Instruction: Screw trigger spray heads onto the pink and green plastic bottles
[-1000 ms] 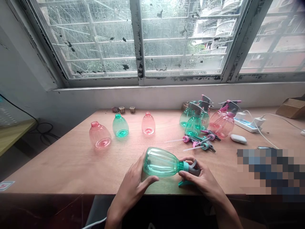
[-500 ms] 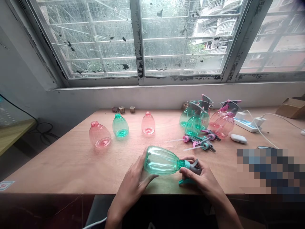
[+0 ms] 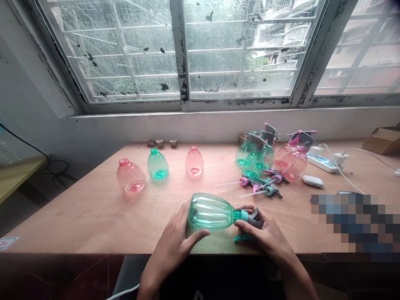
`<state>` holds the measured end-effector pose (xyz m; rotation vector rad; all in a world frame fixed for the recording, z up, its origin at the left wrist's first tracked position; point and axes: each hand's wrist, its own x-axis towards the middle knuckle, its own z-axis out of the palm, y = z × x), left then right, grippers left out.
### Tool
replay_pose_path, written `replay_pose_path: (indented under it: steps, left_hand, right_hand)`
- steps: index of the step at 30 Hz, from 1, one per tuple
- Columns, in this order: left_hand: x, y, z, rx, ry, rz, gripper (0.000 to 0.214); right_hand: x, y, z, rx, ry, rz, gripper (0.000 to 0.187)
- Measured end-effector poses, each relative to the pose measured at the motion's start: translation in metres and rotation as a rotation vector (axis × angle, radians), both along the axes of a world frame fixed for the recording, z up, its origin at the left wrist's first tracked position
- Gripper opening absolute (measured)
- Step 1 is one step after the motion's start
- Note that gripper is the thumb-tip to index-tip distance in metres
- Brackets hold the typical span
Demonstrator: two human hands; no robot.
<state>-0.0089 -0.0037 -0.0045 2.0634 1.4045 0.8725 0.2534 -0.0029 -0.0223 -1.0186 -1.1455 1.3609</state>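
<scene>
A clear green spray bottle [image 3: 211, 211] lies on its side just above the front edge of the wooden table [image 3: 93, 212]. My left hand [image 3: 175, 243] cups its round body from below, fingers wrapped round it. My right hand [image 3: 265, 235] is closed on the grey and teal trigger head [image 3: 253, 221] sitting on the bottle's neck; the teal trigger lever sticks out beneath my fingers.
Three capless bottles stand at the left: pink [image 3: 130, 176], green [image 3: 158, 165], pink [image 3: 194, 161]. A cluster of finished green [image 3: 254, 160] and pink spray bottles [image 3: 293, 158] stands at the right, loose trigger heads [image 3: 265, 185] before them. A power strip [image 3: 323, 163], cables and a cardboard box [image 3: 383, 141] lie farther right.
The bottle has turned slightly about its long axis between my hands. My left fingers shifted on the body and back. The right hand stays on the trigger head.
</scene>
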Motion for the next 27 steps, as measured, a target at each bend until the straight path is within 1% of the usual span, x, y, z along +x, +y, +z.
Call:
replay_pose_path:
  steps: [3, 7, 11, 18, 20, 24, 27]
  left_hand:
    - [-0.001, 0.000, -0.001, 0.011, 0.020, -0.006, 0.074]
    - [-0.003, 0.000, -0.006, 0.047, 0.048, -0.025, 0.079]
    - [-0.003, 0.000, -0.011, 0.081, 0.053, 0.003, 0.085]
    - [-0.004, -0.002, -0.010, 0.047, 0.078, 0.018, 0.097]
    - [-0.003, -0.002, -0.007, 0.033, 0.070, 0.021, 0.092]
    - [-0.001, 0.000, -0.002, 0.045, 0.048, -0.023, 0.073]
    - [-0.001, 0.001, -0.003, 0.069, 0.038, -0.023, 0.074]
  right_hand:
    - [-0.001, 0.000, 0.001, -0.001, 0.015, -0.016, 0.049]
    - [-0.001, -0.001, 0.002, -0.005, 0.013, -0.026, 0.049]
    - [-0.001, -0.001, 0.001, 0.003, -0.013, -0.019, 0.048]
    - [0.003, 0.002, -0.002, 0.004, -0.064, 0.029, 0.049]
    - [0.003, 0.001, -0.002, 0.012, -0.060, 0.019, 0.047]
    - [0.000, -0.001, 0.000, 0.001, -0.039, -0.005, 0.047]
    - [0.000, -0.002, 0.001, -0.004, -0.041, -0.011, 0.049]
